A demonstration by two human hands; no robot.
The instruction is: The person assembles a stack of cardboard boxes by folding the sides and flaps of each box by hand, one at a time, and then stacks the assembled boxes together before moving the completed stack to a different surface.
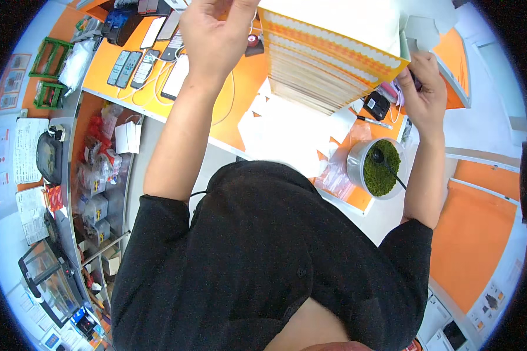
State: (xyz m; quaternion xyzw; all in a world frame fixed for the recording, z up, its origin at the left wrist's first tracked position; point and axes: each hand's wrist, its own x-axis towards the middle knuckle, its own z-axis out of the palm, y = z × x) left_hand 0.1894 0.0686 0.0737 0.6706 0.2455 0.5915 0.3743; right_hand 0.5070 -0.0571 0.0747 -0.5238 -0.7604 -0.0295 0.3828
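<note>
You stand over an orange counter (240, 76) with both arms raised, and between your hands you hold up a large orange-and-white sheet (334, 44), apparently the top one of a fanned stack of like sheets (310, 88) whose edges show just under it. Your left hand (214, 32) is at the sheet's left end near the top edge of the view; its fingers are bent forward, but the fingertips run out of the picture, so I cannot tell whether they pinch the sheet or only touch it. Your right hand (424, 88) is closed at the sheet's right corner, and something small and dark shows inside the grip, too hidden to name. As I judge it, the work is in an early or middle stage: the sheet is lifted and held, not laid down anywhere, and the many sheets below it look unhandled. Loose white paper pieces (287, 137) lie on the counter in front of you, which may be finished or waiting work; I cannot tell which. The sheet's long axis runs from your left to your right, dipping toward the right hand, with its striped face turned toward you and its lower edge tilted down over the stack. Just below your right hand stands a round metal bowl (357, 161) of green moss-like material (382, 169) with a dark spoon (386, 164) stuck in it, untouched by either hand.
</note>
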